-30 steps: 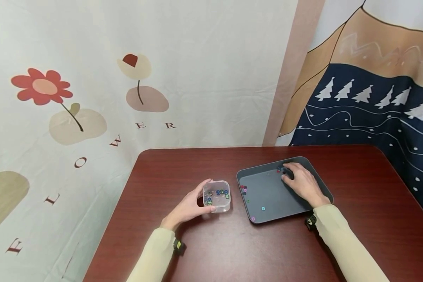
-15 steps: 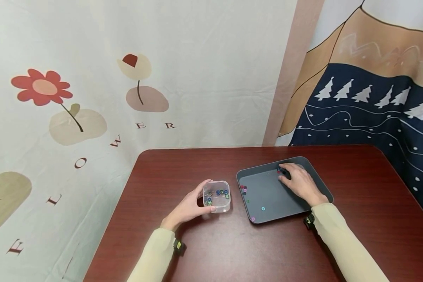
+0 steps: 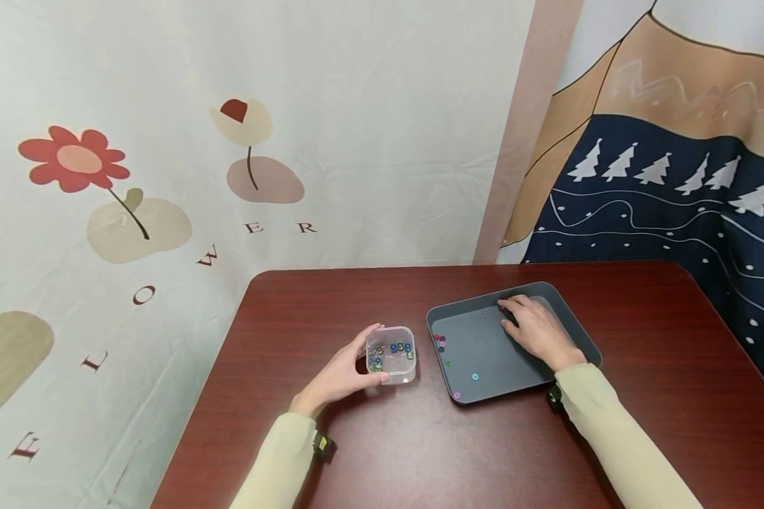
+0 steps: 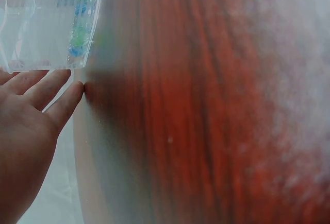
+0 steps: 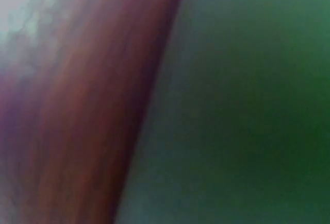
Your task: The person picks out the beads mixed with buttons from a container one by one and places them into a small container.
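Note:
My left hand [image 3: 337, 373] holds a small clear plastic box [image 3: 400, 377] between thumb and fingers. Blue and green beads [image 3: 402, 347] lie inside it. In the left wrist view the box [image 4: 44, 36] shows at the upper left, with fingers [image 4: 62, 103] beneath it. Over the grey tray [image 3: 506, 371], my right hand [image 3: 540, 334] reaches toward the far side. Its thumb and forefinger are apart, by a few dark and red beads that the hand mostly covers. The right wrist view is blurred and shows no hand.
Along the tray's left side sit red, pink and dark beads [image 3: 442, 343]. A light-blue ring-shaped bead [image 3: 475, 377] and a pink one [image 3: 457, 395] lie nearer its front edge. Tray and box share a brown wooden table [image 3: 395, 452], with a printed curtain [image 3: 388, 141] behind.
The right hand has shifted a little left and farther over the tray, and covers more of the dark and red beads. My left hand and the box have stayed put.

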The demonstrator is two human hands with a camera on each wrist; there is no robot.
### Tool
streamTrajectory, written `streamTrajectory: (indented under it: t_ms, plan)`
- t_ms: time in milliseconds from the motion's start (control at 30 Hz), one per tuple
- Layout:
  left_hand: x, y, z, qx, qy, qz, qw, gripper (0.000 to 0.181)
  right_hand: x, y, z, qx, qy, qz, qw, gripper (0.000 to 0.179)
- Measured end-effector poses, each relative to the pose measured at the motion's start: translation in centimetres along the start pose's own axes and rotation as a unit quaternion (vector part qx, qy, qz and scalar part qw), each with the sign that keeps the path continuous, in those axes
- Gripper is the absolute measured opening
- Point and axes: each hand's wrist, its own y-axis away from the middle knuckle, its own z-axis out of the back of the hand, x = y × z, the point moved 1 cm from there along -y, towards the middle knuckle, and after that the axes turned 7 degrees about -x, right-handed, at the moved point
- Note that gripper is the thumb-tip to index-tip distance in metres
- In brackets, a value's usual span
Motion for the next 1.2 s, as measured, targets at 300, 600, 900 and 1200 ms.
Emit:
streamTrajectory:
  t_ms: [300,600,900,1200]
  plan:
    - [-0.12,-0.06,0.0,-0.001,-0.002,-0.002,1.0,0.096,0.05,-0.17,-0.06,-0.017,0.009,-0.004,0.9998,0.038]
    - [-0.18,0.02,-0.02,-0.002,-0.006,-0.001,1.0,0.097,0.28,-0.33,-0.18,-0.03,-0.003,-0.025,0.9992,0.031]
    - [0.02,-0.22,0.02,-0.003,-0.014,-0.012,0.9998,0.098,0.2,-0.03,-0.18,-0.038,-0.023,-0.007,0.999,0.026]
    - [0.25,-0.22,0.08,0.001,-0.004,-0.017,0.9998,0.097,0.02,0.21,-0.12,-0.036,-0.037,-0.004,0.9987,0.022]
